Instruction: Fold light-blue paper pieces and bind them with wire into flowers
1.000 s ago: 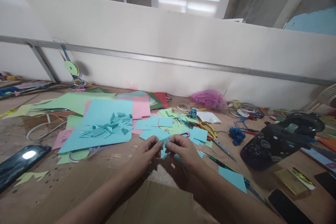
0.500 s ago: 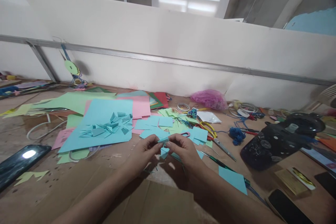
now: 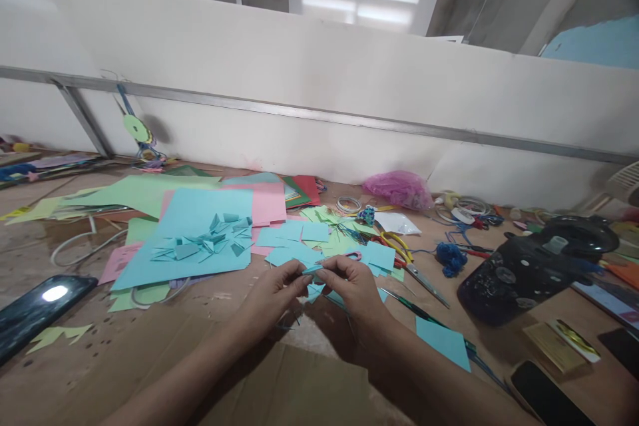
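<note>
A small folded piece of blue paper (image 3: 313, 269) is pinched between the fingertips of both hands, above the table's middle. My left hand (image 3: 279, 293) grips its left end, thumb against fingers. On the other end my right hand (image 3: 352, 289) closes in the same way. Just beyond the hands lie blue paper squares (image 3: 292, 252). To the left, a heap of folded blue paper pieces (image 3: 207, 237) rests on a large blue sheet (image 3: 150, 266). Scissors with yellow handles (image 3: 399, 246) lie right of the hands.
A dark bottle (image 3: 504, 283) lies on the right, near a ball of blue yarn (image 3: 450, 258). A phone (image 3: 44, 306) is at the left edge. A pink plastic bag (image 3: 398, 188) sits against the white wall panel (image 3: 299, 140). Cardboard (image 3: 299, 386) lies in front.
The fingers have shifted slightly on the blue paper piece, which now looks flatter and narrower between them. Everything else on the table stays in place.
</note>
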Tool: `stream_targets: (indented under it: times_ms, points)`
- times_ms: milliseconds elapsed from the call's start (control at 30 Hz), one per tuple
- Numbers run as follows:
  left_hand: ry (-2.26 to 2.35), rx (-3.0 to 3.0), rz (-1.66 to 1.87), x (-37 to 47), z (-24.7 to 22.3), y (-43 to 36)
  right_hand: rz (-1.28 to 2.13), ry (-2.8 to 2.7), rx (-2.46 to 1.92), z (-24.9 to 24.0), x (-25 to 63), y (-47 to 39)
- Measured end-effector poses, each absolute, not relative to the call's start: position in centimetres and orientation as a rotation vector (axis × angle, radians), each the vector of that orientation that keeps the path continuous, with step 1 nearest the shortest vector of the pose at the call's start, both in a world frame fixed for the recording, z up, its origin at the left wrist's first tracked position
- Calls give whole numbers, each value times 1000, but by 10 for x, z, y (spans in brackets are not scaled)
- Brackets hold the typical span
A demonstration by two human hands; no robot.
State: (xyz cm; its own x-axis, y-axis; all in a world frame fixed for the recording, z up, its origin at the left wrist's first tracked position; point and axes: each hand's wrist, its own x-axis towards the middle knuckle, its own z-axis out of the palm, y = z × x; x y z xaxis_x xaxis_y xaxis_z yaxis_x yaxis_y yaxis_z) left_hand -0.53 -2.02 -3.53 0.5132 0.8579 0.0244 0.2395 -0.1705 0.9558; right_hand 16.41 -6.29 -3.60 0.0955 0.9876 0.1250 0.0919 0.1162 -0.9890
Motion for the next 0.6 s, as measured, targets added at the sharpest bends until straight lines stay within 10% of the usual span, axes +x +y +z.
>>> stream_targets:
  times_ms: [600]
  points:
    - [961, 1761, 673, -6, -29, -20, 1107, -1237, -1254, -32, 163, -63]
